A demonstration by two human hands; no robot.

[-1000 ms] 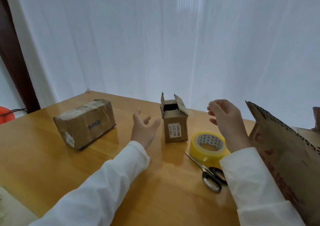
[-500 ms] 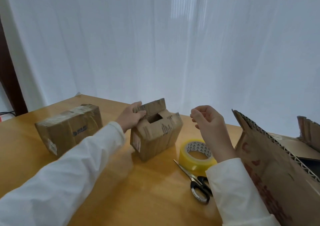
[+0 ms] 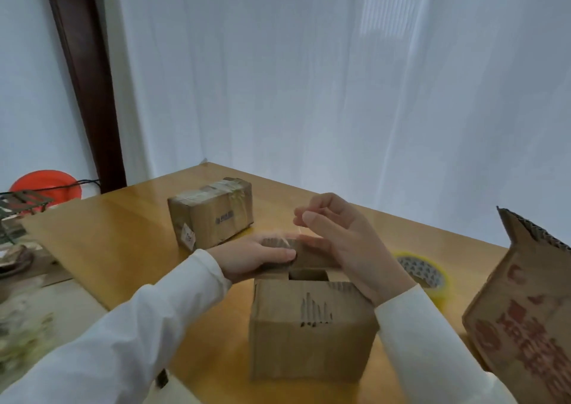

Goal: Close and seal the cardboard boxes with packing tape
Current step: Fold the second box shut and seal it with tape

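A small cardboard box [image 3: 309, 335] stands on the wooden table [image 3: 108, 243] right in front of me, its top flaps partly folded with a dark gap between them. My left hand [image 3: 253, 258] grips the far left flap and presses it down. My right hand [image 3: 349, 243] hovers over the right flap, thumb and forefinger pinched on what looks like a thin clear strip of tape. Behind my right wrist lies a yellow roll of packing tape [image 3: 423, 273]. A taped-up box [image 3: 213, 215] sits farther back.
A larger open box [image 3: 525, 311] with red print and a raised flap stands at the right edge. Left of the table are a red basin [image 3: 46, 184], a cable and blurred clutter. A white curtain hangs behind the table.
The small box has been pulled from the middle of the table close to me and stood upright. My left hand took hold of its flap and my right hand came over its top.
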